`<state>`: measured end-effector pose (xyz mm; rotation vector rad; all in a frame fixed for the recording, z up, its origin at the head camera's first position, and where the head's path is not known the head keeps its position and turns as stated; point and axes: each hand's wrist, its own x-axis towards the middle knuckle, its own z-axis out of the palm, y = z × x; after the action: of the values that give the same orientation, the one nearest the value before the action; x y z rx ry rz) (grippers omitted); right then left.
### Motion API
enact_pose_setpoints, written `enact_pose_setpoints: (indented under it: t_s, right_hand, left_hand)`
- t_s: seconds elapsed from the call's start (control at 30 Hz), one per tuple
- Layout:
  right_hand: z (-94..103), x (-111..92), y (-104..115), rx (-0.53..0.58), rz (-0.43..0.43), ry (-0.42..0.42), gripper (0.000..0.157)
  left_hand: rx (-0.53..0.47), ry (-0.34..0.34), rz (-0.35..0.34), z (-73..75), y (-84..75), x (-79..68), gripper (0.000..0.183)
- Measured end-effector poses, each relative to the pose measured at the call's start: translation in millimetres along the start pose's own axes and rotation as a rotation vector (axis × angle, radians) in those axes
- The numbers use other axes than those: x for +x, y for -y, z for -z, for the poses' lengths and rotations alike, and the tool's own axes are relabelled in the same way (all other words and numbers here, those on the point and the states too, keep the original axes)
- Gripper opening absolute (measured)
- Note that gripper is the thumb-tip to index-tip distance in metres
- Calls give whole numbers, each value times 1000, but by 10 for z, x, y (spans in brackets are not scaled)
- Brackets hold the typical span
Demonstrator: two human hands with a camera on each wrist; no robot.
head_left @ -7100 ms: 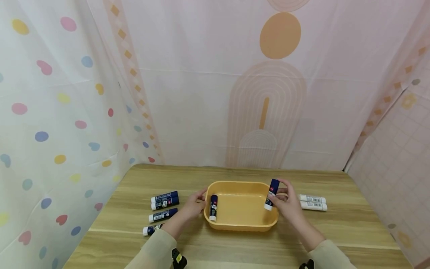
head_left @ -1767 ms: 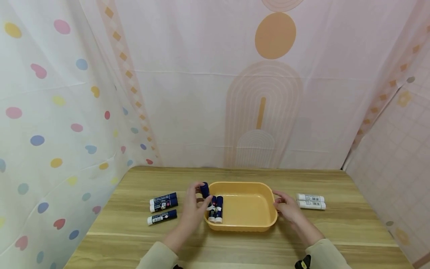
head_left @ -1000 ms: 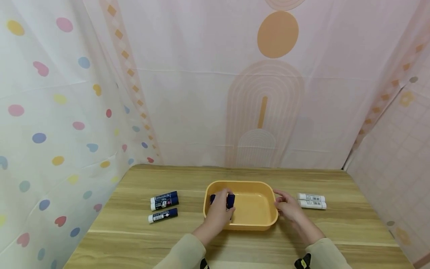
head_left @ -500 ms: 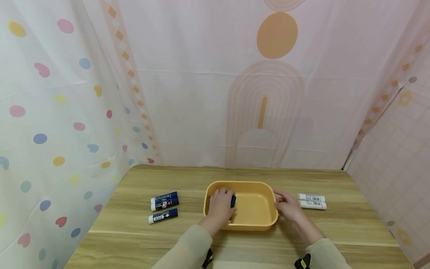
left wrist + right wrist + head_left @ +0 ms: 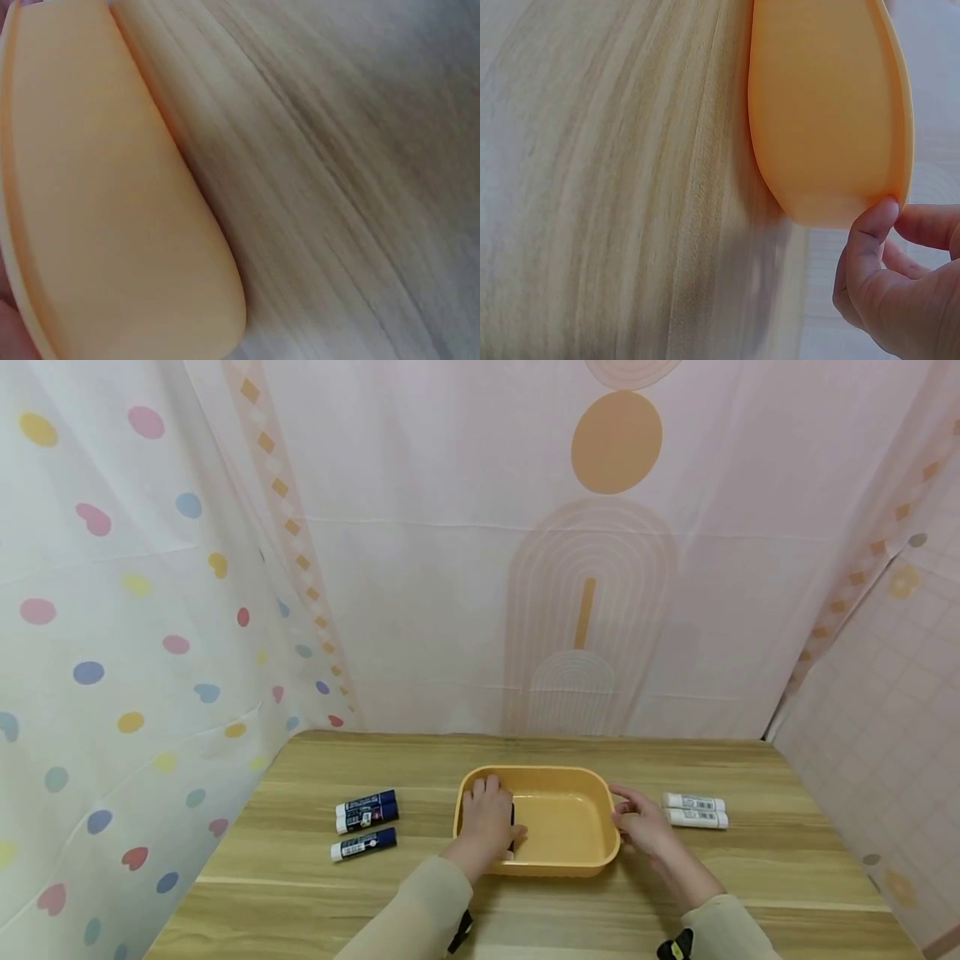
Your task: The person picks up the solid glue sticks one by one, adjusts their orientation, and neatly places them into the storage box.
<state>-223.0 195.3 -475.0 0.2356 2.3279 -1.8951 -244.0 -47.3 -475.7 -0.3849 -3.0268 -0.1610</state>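
Note:
Inside the yellow tray point(image 5: 562, 822), my left hand point(image 5: 486, 818) lies over glue sticks point(image 5: 513, 814) at the tray's left end. Its fingers are extended and spread, with the thumb out to the right. Only a dark edge and a bit of white cap show beside the palm; the rest is hidden beneath the hand. At the tray's right end, my right hand point(image 5: 643, 820) pinches the rim between thumb and fingers. The right wrist view shows those fingers point(image 5: 874, 229) at the corner of the tray wall. Mostly the tray's outer side fills the left wrist view.
Left of the tray, two dark blue glue sticks point(image 5: 366, 811) lie side by side, with another glue stick point(image 5: 363, 844) nearer the front. Two white glue sticks point(image 5: 695, 811) lie to the right. Everything stands on a wooden table point(image 5: 300, 893) before patterned curtains.
My left hand has brought a third glue stick from the left into the tray. Over the last half second the sticks under it have shifted slightly left. The right hand keeps its hold.

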Motion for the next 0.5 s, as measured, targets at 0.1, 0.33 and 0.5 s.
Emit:
enact_pose_setpoints:
  t_s: [0.1,0.33,0.5]
  right_hand:
    - [-3,-8,4,8,-11,16,47]
    - [-1,-8,13,17,-18,25,47]
    - [11,-13,13,10,-14,20,47]
  left_hand:
    - [-34,-53,-40,47,40,-46,55]
    - [-266,-283,-131,138,311,-163,43]
    - [-367,-334,-179,144,628,-269,45]
